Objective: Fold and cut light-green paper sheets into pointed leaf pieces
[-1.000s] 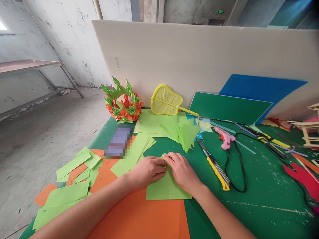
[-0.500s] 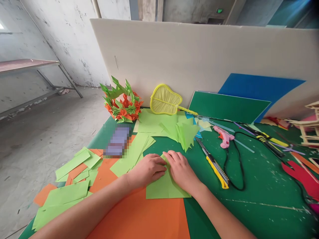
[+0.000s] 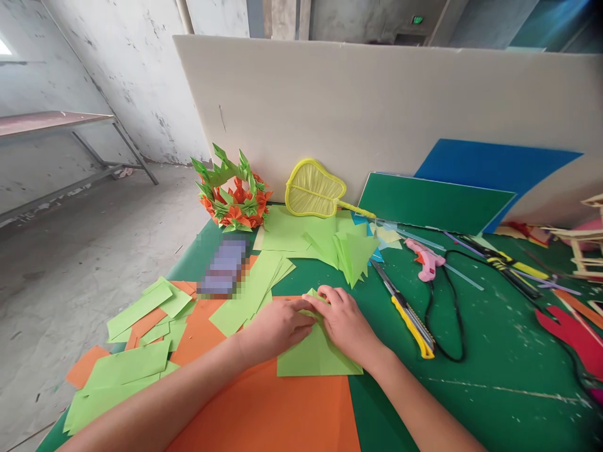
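Head view: green paper point(image 3: 308, 361) lies under left hand point(image 3: 277, 326) and right hand point(image 3: 346, 328).

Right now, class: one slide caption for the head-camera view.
Left hand and right hand press a light green sheet on orange paper, beside a utility knife.

A light green paper sheet point(image 3: 313, 358) lies flat, partly folded at its far corner. It rests half on orange paper point(image 3: 273, 408), half on green surface point(image 3: 471, 376).

No legible text; green sign point(image 3: 416, 21) — unreadable
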The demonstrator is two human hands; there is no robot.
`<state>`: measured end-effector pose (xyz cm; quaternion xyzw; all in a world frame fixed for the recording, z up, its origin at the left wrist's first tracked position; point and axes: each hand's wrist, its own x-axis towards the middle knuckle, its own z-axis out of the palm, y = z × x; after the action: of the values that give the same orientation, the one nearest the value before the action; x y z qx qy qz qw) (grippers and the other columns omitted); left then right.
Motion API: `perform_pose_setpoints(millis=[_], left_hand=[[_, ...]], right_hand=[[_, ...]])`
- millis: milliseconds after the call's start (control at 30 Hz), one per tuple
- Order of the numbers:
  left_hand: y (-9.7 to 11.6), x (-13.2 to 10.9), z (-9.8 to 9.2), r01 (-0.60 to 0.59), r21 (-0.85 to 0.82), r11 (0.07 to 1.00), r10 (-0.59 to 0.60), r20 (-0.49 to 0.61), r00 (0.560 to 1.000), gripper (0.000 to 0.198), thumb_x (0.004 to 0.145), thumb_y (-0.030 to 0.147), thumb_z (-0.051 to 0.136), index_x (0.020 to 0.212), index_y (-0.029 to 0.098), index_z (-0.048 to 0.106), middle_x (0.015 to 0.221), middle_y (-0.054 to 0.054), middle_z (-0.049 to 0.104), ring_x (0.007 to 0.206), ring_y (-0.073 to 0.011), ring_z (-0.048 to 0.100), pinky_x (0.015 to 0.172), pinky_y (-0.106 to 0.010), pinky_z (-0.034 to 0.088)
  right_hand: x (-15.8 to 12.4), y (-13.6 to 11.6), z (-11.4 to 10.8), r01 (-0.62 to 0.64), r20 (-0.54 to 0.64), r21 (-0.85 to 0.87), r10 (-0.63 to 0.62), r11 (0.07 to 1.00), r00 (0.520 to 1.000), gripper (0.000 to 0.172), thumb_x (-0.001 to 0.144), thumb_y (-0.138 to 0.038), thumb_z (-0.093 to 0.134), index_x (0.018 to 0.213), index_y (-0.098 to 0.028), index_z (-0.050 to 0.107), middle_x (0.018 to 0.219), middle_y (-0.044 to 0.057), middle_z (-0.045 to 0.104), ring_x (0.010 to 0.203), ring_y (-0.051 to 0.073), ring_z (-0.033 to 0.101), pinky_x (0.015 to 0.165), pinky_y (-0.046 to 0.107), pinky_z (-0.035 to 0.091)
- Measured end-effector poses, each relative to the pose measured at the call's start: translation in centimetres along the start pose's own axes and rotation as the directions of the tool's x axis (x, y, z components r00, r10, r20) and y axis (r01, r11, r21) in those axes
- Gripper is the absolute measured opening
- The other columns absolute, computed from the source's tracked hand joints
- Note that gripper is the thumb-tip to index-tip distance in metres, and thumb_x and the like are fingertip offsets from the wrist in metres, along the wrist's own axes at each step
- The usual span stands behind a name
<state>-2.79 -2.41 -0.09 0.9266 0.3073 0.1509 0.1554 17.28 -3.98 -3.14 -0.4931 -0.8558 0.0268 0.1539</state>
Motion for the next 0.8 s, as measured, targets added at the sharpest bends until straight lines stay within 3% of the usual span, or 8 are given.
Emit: perform_pose_setpoints(millis=[233,433,633,800], left_hand=[[0.5,-0.3,-0.2,0.108,0.059,0.992,-0.11,0.031,0.993,0.028,0.095,0.03,0.047,0.095,0.026,0.075,0.124,-0.008,0.055,0.064,-0.01,0.063,0.066,-0.024,0.051],[0.7,-0.3,-0.4,0.128,0.107,0.986,-0.138,0.09,0.986,0.028,0.095,0.028,0.047,0.103,0.028,0.074,0.131,-0.009,0.053,0.071,-0.0134,0.066,0.072,-0.028,0.054],[1.7,-0.3,-0.4,0.194,0.197,0.961,-0.217,0.105,0.971,0.028,0.095,0.028,0.048,0.107,0.029,0.073,0.129,-0.012,0.052,0.062,-0.0136,0.064,0.063,-0.03,0.053],[2.8,-1.1,1.2,0.235,0.287,0.929,-0.254,0.029,0.967,0.027,0.09,0.025,0.055,0.114,0.027,0.069,0.116,-0.012,0.059,0.068,-0.0171,0.064,0.049,-0.023,0.042]], right_hand=[[-0.2,0.0,0.4,-0.03,0.003,0.03,0.03,0.999,1.0,0.054,0.087,-0.005,0.04,0.138,-0.022,0.047,0.126,0.011,0.053,0.106,0.025,0.049,0.09,0.041,0.046],[-0.2,-0.2,0.2,-0.049,-0.014,0.044,0.05,0.998,0.999,0.052,0.088,-0.005,0.038,0.137,-0.02,0.046,0.129,0.011,0.053,0.11,0.025,0.049,0.092,0.04,0.045],[-0.2,-0.1,0.2,-0.034,-0.015,0.01,0.034,0.999,0.999,0.053,0.087,-0.005,0.039,0.138,-0.018,0.046,0.128,0.012,0.054,0.108,0.025,0.05,0.091,0.04,0.045],[-0.2,0.0,0.6,-0.027,-0.031,-0.008,0.027,1.0,0.999,0.055,0.086,-0.006,0.041,0.139,-0.018,0.045,0.128,0.012,0.054,0.107,0.025,0.05,0.091,0.04,0.045]])
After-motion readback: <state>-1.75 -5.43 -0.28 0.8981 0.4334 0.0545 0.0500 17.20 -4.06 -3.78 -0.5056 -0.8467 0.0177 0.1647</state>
